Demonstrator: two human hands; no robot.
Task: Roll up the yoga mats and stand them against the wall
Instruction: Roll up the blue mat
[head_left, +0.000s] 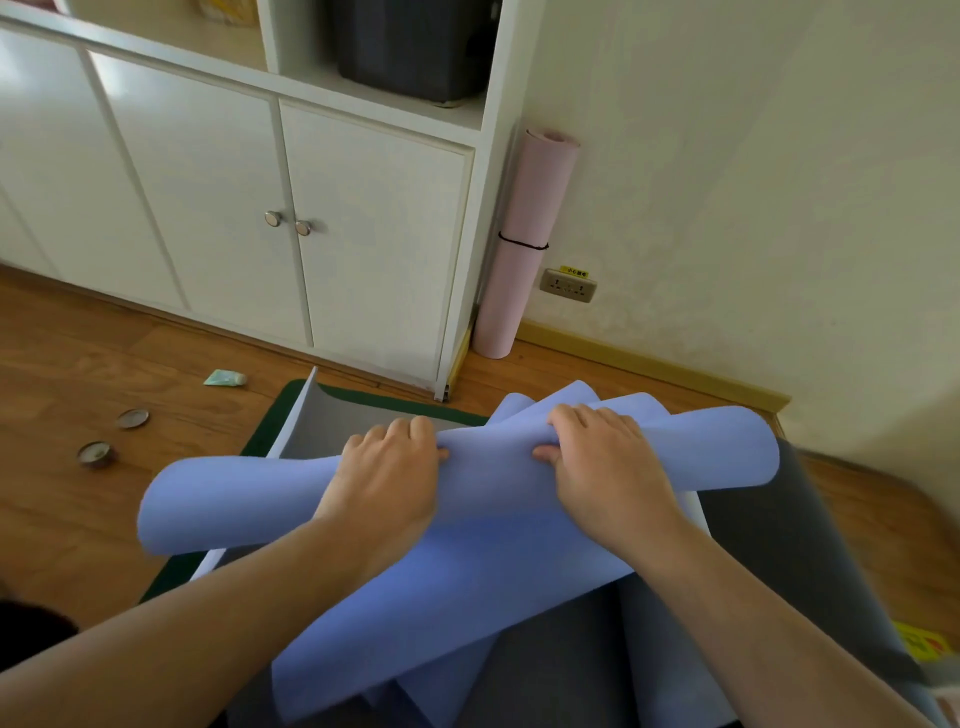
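A light blue yoga mat (483, 551) with a grey underside lies partly rolled across the floor in front of me. My left hand (387, 478) grips the loose roll left of its middle, fingers curled over the top. My right hand (608, 467) grips it right of the middle, thumb tucked under the fold. The roll is uneven and flares open at both ends. A pink mat (524, 239), rolled and tied with a black band, stands upright against the wall beside the cabinet. A dark green mat (270, 426) lies flat beneath the blue one.
A white cabinet (234, 197) with two knobbed doors runs along the left. A small tube (226, 378) and two round tins (132, 418) lie on the wooden floor at left. A wall socket (567, 286) sits low on the wall. A dark grey mat (779, 530) lies at right.
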